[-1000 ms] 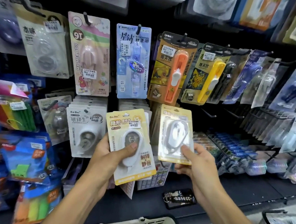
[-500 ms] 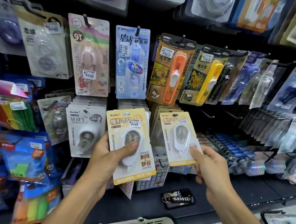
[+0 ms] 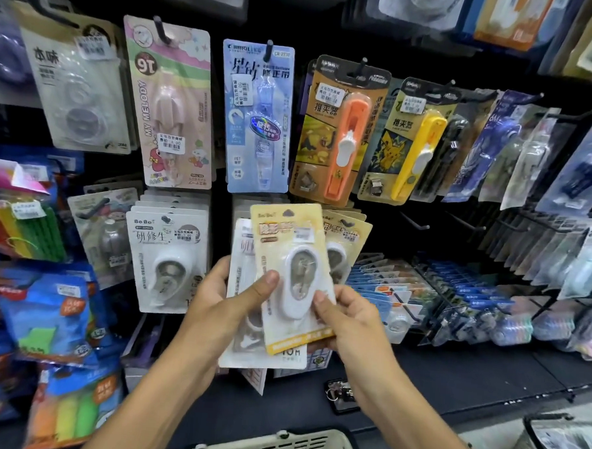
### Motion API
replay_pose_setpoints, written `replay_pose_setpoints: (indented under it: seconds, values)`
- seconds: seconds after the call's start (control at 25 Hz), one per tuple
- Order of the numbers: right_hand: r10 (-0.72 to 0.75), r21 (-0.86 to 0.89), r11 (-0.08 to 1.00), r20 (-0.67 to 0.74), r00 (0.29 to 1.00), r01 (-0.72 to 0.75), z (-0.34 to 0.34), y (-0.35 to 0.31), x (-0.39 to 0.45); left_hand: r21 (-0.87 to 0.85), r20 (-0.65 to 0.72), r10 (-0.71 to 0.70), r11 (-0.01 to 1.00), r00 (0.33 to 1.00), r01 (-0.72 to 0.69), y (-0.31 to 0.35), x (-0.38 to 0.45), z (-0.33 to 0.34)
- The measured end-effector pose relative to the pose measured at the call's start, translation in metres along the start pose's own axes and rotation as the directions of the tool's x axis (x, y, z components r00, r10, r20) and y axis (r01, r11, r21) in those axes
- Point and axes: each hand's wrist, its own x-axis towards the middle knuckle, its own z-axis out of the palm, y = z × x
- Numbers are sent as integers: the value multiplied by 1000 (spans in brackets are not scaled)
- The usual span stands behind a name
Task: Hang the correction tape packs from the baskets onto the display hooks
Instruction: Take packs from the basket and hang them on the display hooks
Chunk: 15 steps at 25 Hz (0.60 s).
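Black display wall [image 3: 400,37] fills the view, rows of hooks carrying carded stationery. Black shelf [image 3: 451,376] runs along below it. Cream plastic basket [image 3: 276,446] at the bottom edge, only its rim showing; a second, dark-framed basket [image 3: 557,447] at the lower right corner. Upper row, left to right: pink card [image 3: 170,104], blue card [image 3: 257,119], orange clip pusher [image 3: 337,130], yellow clip pusher [image 3: 408,141]. Lower row: stack of white tape packs [image 3: 167,258] hanging at left; hung yellow packs [image 3: 347,240] at right, partly covered. Both hands raised in front of the lower row, close together. Left hand [image 3: 228,306] grips a white-carded pack [image 3: 241,324], thumb lying across the front of the yellow tape pack [image 3: 291,279]. Right hand [image 3: 348,319] pinches that yellow tape pack at its lower right edge, thumb on the front beside the white blister. The pack sits tilted slightly, its top overlapping the hung yellow packs; cannot tell whether its hole is on a hook. Small dark key tag [image 3: 342,395] lies on the shelf under the right wrist.
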Motion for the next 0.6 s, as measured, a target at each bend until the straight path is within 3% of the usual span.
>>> replay_pose_setpoints:
  seconds: [0.12, 0.24, 0.48, 0.6]
  values:
    - [-4, 25, 1000, -188, 982, 9, -22, -6, 5, -7, -34, 56, 998, 998, -56, 3, 1, -6]
    - [24, -70, 996, -355, 934, -52, -45, -5, 9, -1, -94, 65, 998, 993, -66, 7, 4, -10]
    - [-114, -260, 965, -476, 872, -16, -57, -2, 10, 7, -115, 72, 997, 991, -71, 9, 1, -7]
    - [200, 16, 977, -397, 896, -211, -56, 2, 13, 28, -112, 69, 997, 991, -67, 7, 0, -4]
